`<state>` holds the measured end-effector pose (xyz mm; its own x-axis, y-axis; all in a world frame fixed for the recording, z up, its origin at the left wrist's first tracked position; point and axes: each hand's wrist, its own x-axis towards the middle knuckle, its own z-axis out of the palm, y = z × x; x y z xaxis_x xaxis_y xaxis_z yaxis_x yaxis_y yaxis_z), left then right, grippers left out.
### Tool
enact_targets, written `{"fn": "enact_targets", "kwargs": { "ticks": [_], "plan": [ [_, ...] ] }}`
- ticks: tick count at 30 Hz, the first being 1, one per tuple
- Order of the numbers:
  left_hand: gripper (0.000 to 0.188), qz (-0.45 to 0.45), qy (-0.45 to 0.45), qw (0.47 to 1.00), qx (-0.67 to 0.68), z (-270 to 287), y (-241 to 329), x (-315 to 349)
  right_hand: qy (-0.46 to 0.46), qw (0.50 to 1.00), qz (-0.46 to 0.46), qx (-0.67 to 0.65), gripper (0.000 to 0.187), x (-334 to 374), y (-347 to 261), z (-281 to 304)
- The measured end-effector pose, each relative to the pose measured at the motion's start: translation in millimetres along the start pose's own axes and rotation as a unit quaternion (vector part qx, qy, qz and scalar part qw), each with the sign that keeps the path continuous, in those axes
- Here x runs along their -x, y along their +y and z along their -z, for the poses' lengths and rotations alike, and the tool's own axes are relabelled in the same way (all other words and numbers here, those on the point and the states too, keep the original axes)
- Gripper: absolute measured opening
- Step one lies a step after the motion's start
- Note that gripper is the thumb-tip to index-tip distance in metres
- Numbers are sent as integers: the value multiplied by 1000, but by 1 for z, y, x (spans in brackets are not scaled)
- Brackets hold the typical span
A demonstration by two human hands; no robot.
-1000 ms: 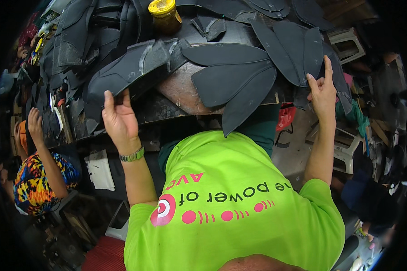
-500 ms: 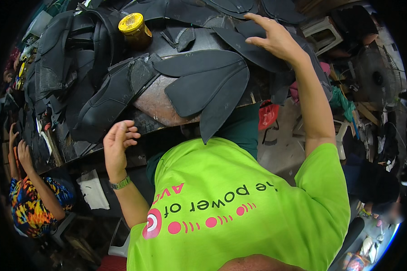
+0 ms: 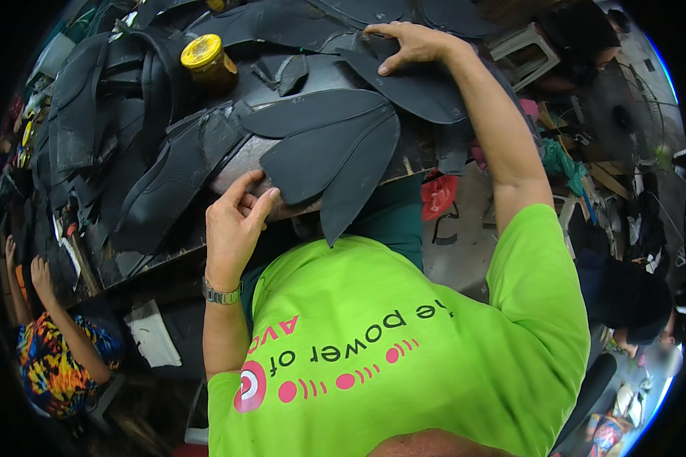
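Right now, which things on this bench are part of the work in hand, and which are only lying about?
In use:
- left hand at the edge of the fanned dark sole-shaped pieces
- right hand resting on another dark piece farther back

Lying about:
- yellow-lidded jar
- heap of dark cut pieces on the left
- red bag under the bench

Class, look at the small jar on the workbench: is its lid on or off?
On. The jar stands upright with its yellow lid covering the top.
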<state>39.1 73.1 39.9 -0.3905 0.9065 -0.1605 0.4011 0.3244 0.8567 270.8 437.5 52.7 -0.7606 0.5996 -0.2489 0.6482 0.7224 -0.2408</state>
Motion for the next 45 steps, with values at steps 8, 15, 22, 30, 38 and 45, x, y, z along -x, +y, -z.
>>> {"fn": "enact_targets", "kwargs": {
  "ticks": [8,15,22,30,38,45],
  "plan": [
    [24,-12,-8,995,95,-18,-1,-15,138,989,49,8,64,-7,10,8],
    [19,-5,-26,957,290,-26,-16,-16,102,949,171,-246,54,22,-5,59],
    [16,16,-37,944,328,-22,-18,-13,161,940,141,-265,48,51,-38,91],
    [32,-24,-30,960,277,-19,-21,-15,209,925,253,-191,47,69,-93,101],
    [36,-20,2,964,265,-22,-21,-21,38,931,340,-127,61,63,-188,49],
    [38,39,11,933,358,-14,-21,-20,137,931,337,8,57,33,-231,-35]
  ]
}}
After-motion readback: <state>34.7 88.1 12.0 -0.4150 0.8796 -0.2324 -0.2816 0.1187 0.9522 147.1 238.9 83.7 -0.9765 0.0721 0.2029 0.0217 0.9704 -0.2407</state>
